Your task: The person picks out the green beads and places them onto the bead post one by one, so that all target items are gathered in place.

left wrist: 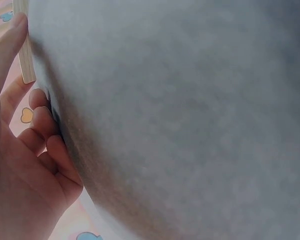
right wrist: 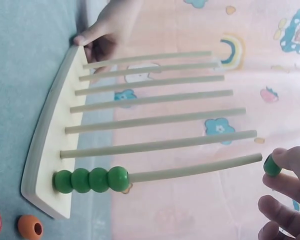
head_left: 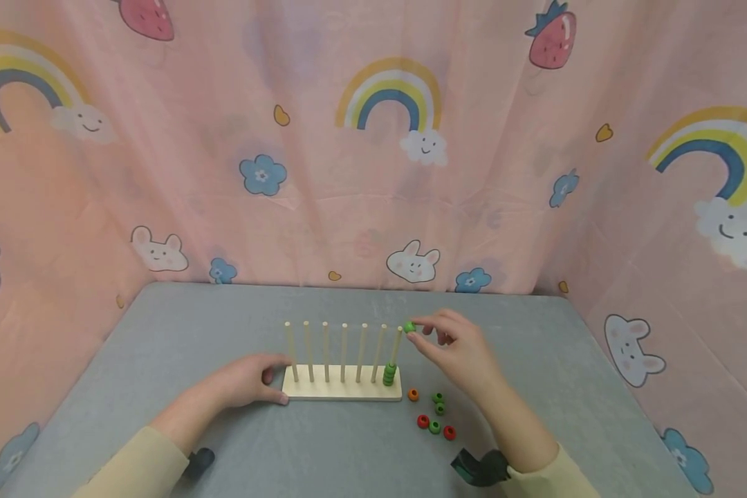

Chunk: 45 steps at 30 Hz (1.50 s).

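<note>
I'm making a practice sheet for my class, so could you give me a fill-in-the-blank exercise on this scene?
1. The bead pinched by the right hand is ____ in color.
2. The wooden board carries ____ upright pegs.
3. Stacked on the rightmost peg are ____ beads.
4. Of the loose beads on the table, only one is ____.

Missing words: green; seven; four; orange.

Free room is lying above the pegs, while the left hand is blocking one end of the base and loose beads are obstructing near the other.
</note>
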Each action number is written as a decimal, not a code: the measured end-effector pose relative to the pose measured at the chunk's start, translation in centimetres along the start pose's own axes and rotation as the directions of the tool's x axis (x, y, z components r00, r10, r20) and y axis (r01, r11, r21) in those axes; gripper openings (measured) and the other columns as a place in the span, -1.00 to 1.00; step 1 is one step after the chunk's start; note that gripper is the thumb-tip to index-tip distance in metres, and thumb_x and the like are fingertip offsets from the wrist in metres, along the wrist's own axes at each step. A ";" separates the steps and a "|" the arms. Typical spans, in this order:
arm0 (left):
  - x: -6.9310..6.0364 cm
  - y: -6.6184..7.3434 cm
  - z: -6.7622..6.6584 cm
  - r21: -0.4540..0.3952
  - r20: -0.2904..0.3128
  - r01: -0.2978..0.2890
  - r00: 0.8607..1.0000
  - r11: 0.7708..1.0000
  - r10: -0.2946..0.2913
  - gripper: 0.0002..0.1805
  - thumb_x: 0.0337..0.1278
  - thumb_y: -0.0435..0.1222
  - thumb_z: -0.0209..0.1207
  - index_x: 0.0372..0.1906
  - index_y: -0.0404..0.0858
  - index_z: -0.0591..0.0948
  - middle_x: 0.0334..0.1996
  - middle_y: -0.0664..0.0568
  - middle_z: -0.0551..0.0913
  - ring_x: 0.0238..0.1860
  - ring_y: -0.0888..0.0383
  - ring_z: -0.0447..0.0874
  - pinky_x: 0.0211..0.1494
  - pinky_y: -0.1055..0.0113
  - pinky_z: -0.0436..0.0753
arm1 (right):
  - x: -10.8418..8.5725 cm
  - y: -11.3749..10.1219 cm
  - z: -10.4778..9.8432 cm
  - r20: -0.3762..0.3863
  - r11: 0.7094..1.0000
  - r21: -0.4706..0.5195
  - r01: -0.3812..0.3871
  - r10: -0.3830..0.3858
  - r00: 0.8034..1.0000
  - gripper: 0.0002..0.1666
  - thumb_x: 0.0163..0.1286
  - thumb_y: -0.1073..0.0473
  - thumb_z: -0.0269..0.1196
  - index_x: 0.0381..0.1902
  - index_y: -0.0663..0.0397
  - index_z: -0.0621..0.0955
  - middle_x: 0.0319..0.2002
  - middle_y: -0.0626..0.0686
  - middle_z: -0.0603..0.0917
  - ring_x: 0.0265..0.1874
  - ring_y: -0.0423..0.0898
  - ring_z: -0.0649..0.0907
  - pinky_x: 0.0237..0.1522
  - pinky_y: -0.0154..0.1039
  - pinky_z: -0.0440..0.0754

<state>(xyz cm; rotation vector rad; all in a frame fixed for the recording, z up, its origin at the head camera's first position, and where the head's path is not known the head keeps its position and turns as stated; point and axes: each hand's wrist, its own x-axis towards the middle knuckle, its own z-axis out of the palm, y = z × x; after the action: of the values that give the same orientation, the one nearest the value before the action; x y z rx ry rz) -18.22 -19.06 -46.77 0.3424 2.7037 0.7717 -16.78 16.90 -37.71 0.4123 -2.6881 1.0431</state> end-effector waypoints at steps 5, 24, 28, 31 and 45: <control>0.0 0.0 0.1 -0.001 -0.004 -0.007 1.000 1.000 0.007 -0.30 -0.24 -0.02 0.56 0.15 -0.07 0.64 -0.50 0.07 0.41 -0.45 0.15 0.33 -0.37 0.23 0.27 | 0.2 -0.1 0.2 0.000 1.000 0.021 0.020 -0.020 1.000 -0.74 0.27 0.07 0.43 -0.07 -0.15 0.76 -0.33 -0.16 0.57 -0.39 -0.14 0.44 -0.47 -0.29 0.41; 0.0 -0.1 0.0 -0.014 0.001 -0.012 1.000 1.000 0.012 -0.30 -0.22 -0.02 0.55 0.16 -0.10 0.63 -0.50 0.06 0.41 -0.45 0.15 0.33 -0.37 0.24 0.28 | 0.7 -0.8 0.9 0.035 1.000 0.014 0.017 -0.017 0.999 -0.73 0.25 0.05 0.45 -0.07 -0.17 0.76 -0.32 -0.16 0.57 -0.39 -0.14 0.44 -0.44 -0.28 0.41; -0.1 0.0 -0.1 -0.012 -0.004 -0.013 1.000 1.000 0.013 -0.30 -0.22 -0.04 0.55 0.15 -0.11 0.63 -0.50 0.06 0.41 -0.45 0.15 0.33 -0.36 0.23 0.28 | 0.6 -0.7 1.1 0.045 1.000 0.004 0.026 -0.026 0.999 -0.73 0.25 0.05 0.45 -0.08 -0.18 0.76 -0.33 -0.16 0.56 -0.40 -0.15 0.44 -0.45 -0.28 0.41; -0.2 0.0 -0.1 -0.012 -0.006 -0.015 1.000 1.000 0.015 -0.30 -0.22 -0.03 0.55 0.15 -0.11 0.63 -0.50 0.06 0.41 -0.45 0.15 0.33 -0.37 0.23 0.28 | 0.5 -0.5 1.3 0.065 1.000 -0.001 0.013 -0.013 0.998 -0.73 0.25 0.04 0.44 -0.08 -0.18 0.76 -0.33 -0.16 0.55 -0.39 -0.14 0.44 -0.44 -0.27 0.41; 0.0 -0.1 0.0 -0.020 -0.001 -0.024 1.000 1.000 0.023 -0.29 -0.22 -0.02 0.55 0.16 -0.09 0.63 -0.51 0.07 0.41 -0.46 0.16 0.32 -0.38 0.24 0.27 | -0.8 2.2 4.3 0.173 0.996 -0.086 -0.037 0.051 0.984 -0.76 0.24 0.02 0.45 -0.14 -0.11 0.75 -0.34 -0.15 0.56 -0.45 -0.18 0.41 -0.48 -0.27 0.38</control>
<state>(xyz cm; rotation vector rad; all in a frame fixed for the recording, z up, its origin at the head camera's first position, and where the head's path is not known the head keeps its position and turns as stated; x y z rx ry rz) -18.18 -19.18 -46.86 0.3700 2.6951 0.8050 -17.28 15.67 -42.43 0.4506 -2.8962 0.9443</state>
